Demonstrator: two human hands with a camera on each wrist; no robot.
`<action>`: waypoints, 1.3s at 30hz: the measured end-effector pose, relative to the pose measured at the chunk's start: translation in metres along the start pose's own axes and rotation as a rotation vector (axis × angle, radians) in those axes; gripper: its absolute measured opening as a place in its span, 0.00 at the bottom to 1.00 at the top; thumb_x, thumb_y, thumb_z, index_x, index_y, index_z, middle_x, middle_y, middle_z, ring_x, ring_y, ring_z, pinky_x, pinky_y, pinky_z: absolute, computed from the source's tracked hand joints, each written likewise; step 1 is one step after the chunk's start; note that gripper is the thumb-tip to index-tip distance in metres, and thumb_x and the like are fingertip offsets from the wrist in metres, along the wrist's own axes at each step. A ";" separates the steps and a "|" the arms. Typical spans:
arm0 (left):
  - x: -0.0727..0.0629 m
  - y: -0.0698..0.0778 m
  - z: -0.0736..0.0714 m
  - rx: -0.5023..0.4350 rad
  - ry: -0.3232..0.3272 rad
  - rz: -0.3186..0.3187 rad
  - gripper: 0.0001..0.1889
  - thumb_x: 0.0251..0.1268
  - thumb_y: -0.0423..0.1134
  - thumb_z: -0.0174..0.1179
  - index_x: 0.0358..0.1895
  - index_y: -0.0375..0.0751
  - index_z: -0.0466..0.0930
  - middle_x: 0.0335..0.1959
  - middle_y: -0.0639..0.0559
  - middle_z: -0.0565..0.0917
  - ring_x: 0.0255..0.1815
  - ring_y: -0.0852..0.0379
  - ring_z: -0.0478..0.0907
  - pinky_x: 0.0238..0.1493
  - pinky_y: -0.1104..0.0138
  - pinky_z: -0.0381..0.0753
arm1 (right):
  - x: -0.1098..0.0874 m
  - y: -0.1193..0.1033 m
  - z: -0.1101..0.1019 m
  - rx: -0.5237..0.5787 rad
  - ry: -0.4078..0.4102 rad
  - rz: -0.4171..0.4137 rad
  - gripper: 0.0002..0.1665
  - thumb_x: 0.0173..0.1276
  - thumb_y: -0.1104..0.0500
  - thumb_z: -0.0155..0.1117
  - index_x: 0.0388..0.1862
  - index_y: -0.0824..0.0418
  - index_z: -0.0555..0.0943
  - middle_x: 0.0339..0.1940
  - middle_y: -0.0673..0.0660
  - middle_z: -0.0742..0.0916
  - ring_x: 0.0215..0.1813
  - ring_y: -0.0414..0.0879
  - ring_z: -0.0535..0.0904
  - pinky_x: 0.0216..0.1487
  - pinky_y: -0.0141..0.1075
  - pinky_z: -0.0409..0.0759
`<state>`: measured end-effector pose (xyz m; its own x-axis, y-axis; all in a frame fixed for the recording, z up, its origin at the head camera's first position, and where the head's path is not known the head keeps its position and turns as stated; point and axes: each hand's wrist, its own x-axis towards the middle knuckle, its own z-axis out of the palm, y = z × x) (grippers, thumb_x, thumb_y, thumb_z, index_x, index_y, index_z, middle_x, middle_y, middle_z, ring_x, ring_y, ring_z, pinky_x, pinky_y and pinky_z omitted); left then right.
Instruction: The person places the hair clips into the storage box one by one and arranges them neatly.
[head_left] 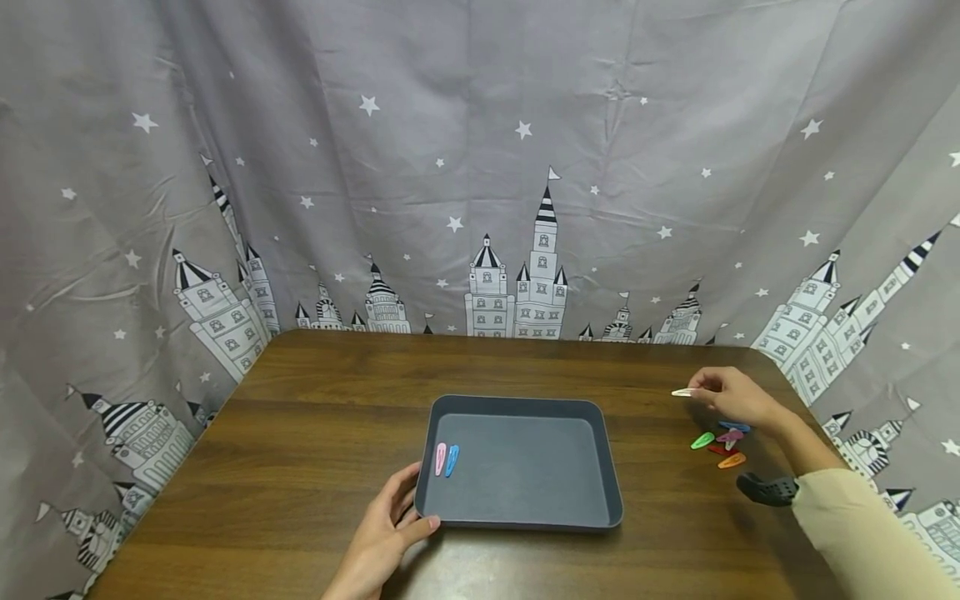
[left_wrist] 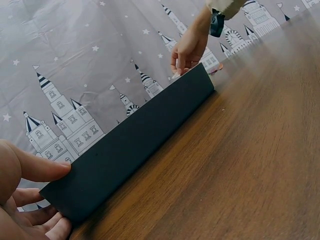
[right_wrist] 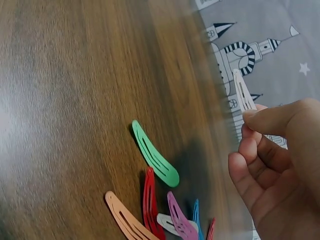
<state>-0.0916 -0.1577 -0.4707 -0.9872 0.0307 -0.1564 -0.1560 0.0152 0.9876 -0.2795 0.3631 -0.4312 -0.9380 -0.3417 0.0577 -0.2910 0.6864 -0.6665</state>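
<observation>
A white snap hair clip is pinched between thumb and forefinger of my right hand, raised above the table's right side. Below that hand lies a loose pile of clips: a green hair clip, an orange hair clip, a red hair clip, a purple hair clip and others partly covered. My left hand holds the near left corner of a dark grey tray, thumb at the rim. Inside the tray, at its left, a pink hair clip and a blue hair clip lie side by side.
The brown wooden table carries the tray near its middle and the clip pile to the right. A grey curtain with printed castles and stars hangs behind the table and along both sides. A black strap sits at my right wrist.
</observation>
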 end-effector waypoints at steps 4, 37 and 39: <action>0.001 -0.001 -0.001 0.004 0.005 -0.004 0.42 0.61 0.22 0.67 0.78 0.32 0.59 0.77 0.28 0.62 0.77 0.32 0.59 0.73 0.48 0.66 | 0.004 -0.003 0.004 -0.005 0.006 -0.012 0.02 0.73 0.69 0.63 0.38 0.67 0.81 0.28 0.57 0.82 0.29 0.43 0.75 0.28 0.32 0.76; 0.002 -0.001 0.000 -0.001 0.009 -0.006 0.41 0.61 0.21 0.67 0.78 0.31 0.59 0.76 0.28 0.63 0.76 0.32 0.60 0.73 0.46 0.66 | 0.024 -0.044 0.024 -0.033 -0.058 -0.125 0.03 0.72 0.68 0.65 0.36 0.63 0.82 0.26 0.51 0.80 0.29 0.42 0.73 0.29 0.33 0.72; 0.002 -0.001 0.000 0.000 0.007 -0.008 0.41 0.61 0.21 0.67 0.78 0.31 0.59 0.76 0.28 0.62 0.76 0.32 0.60 0.73 0.46 0.66 | 0.025 -0.046 0.025 -0.030 -0.067 -0.125 0.03 0.73 0.68 0.65 0.37 0.64 0.82 0.27 0.52 0.80 0.30 0.43 0.73 0.29 0.34 0.72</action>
<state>-0.0930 -0.1575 -0.4718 -0.9862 0.0231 -0.1642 -0.1638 0.0155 0.9864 -0.2844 0.3066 -0.4175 -0.8796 -0.4673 0.0889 -0.4118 0.6544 -0.6342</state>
